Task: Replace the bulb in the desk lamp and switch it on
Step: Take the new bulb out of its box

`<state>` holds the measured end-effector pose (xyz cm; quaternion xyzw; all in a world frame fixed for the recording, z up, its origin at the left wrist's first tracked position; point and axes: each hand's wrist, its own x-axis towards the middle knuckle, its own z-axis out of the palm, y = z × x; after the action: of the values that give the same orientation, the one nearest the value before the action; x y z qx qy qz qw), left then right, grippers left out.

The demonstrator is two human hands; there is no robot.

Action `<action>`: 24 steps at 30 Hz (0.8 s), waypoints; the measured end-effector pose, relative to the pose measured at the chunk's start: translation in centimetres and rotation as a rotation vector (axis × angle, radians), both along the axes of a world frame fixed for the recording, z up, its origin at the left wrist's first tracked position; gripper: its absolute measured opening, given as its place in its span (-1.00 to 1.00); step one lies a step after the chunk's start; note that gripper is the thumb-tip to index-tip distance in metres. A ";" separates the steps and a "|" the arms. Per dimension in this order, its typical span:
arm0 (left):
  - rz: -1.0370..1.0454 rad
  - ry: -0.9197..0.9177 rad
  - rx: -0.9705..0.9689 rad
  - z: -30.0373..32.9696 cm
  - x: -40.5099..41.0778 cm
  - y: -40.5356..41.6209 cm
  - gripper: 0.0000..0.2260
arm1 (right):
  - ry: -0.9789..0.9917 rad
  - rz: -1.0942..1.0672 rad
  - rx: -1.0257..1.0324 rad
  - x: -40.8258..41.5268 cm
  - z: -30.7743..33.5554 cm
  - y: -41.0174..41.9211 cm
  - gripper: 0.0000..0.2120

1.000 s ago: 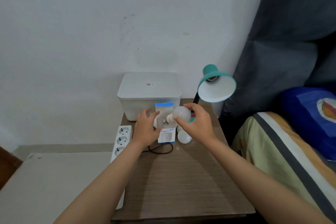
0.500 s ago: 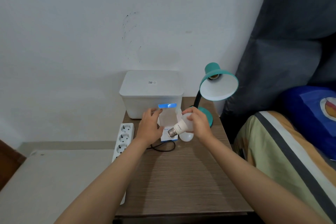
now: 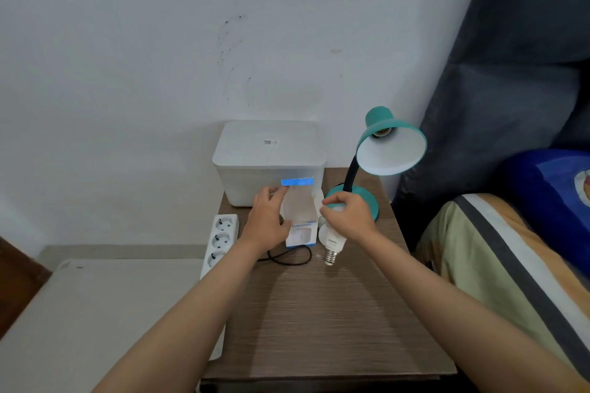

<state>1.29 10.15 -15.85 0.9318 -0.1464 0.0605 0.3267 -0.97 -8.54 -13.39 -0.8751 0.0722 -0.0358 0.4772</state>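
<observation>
The teal desk lamp (image 3: pixel 391 150) stands at the table's back right, its shade tilted toward me and its socket (image 3: pixel 381 132) empty. My right hand (image 3: pixel 351 217) is shut around a white bulb (image 3: pixel 330 238), just in front of the lamp base (image 3: pixel 370 201). The bulb's screw base points down toward me. My left hand (image 3: pixel 269 220) grips the left side of a small white-and-blue carton (image 3: pixel 301 220), which stands with its top flap open. A sliver of white behind the held bulb may be a second bulb; I cannot tell.
A white lidded storage box (image 3: pixel 269 156) sits against the wall behind the carton. A white power strip (image 3: pixel 222 239) lies along the wooden table's (image 3: pixel 335 322) left edge, with a black cable (image 3: pixel 290 260) looped beside it. A striped bed (image 3: pixel 498 265) adjoins on the right.
My right hand lowered the bulb and turned it so its screw base now points down, right of the carton. My left hand closed on the carton's side.
</observation>
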 end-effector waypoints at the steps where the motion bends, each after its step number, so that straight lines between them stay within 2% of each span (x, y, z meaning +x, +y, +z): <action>1: -0.005 0.012 -0.005 0.1 0.1 0.0 -0.34 | -0.004 0.031 -0.010 0.1 -0.1 0.1 -0.84; 9: -0.086 0.143 -0.130 1.4 0.3 -0.1 -0.24 | -0.042 0.210 -0.083 0.2 -0.5 1.1 -0.68; 15: -0.055 0.192 -0.143 1.1 0.6 0.0 -0.21 | 0.042 0.164 0.067 0.7 -0.8 1.3 -0.59; 21: -0.046 0.182 -0.189 0.5 0.8 0.3 -0.25 | 0.071 0.144 0.253 0.9 -0.7 1.0 -0.20; 24: -0.019 0.186 -0.237 0.3 0.7 0.4 -0.33 | 0.096 0.181 0.246 1.1 -0.3 0.7 -0.15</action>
<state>1.98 10.56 -15.50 0.8868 -0.1161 -0.0125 0.4471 0.14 -7.86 -13.73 -0.8138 0.0198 0.0582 0.5779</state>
